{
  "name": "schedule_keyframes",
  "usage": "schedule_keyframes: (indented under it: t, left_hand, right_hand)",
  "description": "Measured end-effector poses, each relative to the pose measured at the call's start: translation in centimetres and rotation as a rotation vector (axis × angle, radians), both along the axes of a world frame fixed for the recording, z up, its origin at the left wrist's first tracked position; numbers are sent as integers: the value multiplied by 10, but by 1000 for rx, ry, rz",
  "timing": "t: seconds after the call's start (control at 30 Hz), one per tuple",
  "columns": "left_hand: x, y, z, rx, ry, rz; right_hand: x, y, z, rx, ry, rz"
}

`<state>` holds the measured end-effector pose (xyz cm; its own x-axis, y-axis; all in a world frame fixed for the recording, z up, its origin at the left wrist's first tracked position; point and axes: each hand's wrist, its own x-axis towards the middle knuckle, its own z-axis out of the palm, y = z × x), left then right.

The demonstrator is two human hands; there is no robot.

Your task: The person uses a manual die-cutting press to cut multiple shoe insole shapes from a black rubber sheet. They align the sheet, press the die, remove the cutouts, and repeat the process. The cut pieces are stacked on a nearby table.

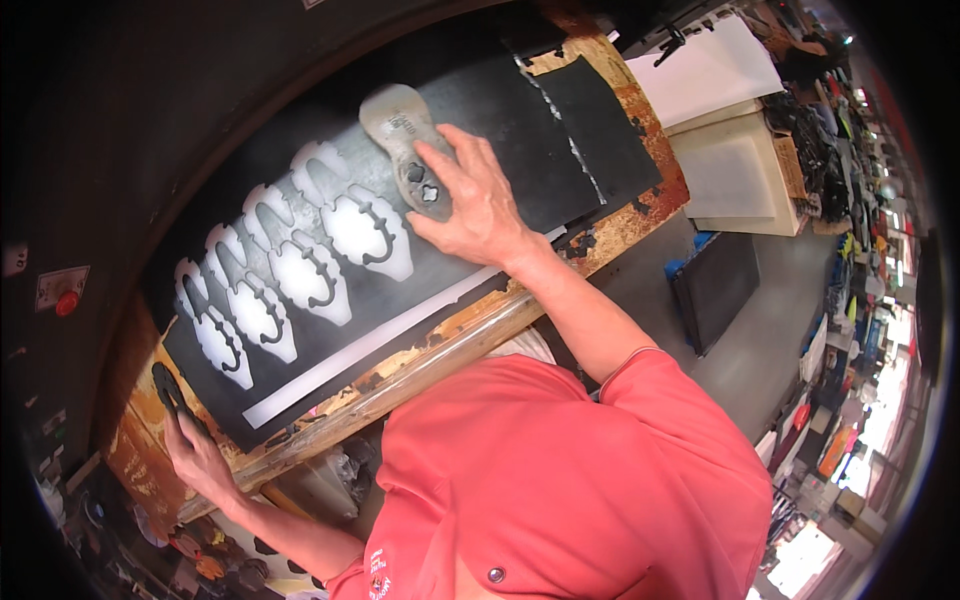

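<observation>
My right hand [478, 205] grips a grey sole-shaped cutting die [400, 120] by its edge, thumb on the near side and fingers over the far side. The die rests on a black sheet [500, 150] and has cross-shaped openings near its narrow part. Left of it, rows of cut-out shapes [355, 230] in the sheet show white beneath. At the board's left end, my left hand [200, 455] is closed around a dark, flat, elongated piece [172, 390]; its full outline is partly hidden by my fingers.
The worn wooden board [440, 340] under the sheet has a rounded front edge close to my body. A dark machine body [120, 130] with a red button [67, 303] stands beyond. Pale sheets [720, 170] are stacked at right, with a black panel [718, 290] below them.
</observation>
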<state>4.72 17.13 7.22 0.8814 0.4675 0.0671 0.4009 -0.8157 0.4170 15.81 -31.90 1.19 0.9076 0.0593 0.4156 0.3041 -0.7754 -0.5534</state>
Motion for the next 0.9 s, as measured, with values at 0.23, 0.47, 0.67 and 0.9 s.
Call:
schedule_keyframes:
  t: [0.23,0.47,0.67,0.9]
  left_hand:
    - [88,-257,-48,120,-74,-901]
    - [83,-235,-57,154,-86,-834]
    - [82,-237,-60,147,-110,-820]
    - [83,-236,-60,146,-127,-806]
  right_hand:
    - [0,-16,10,305,119,44]
    - [-40,-112,82,1289,128,189]
    - [-44,-148,40,2256,-26,447]
    - [-38,-153,27,1396,207,-410]
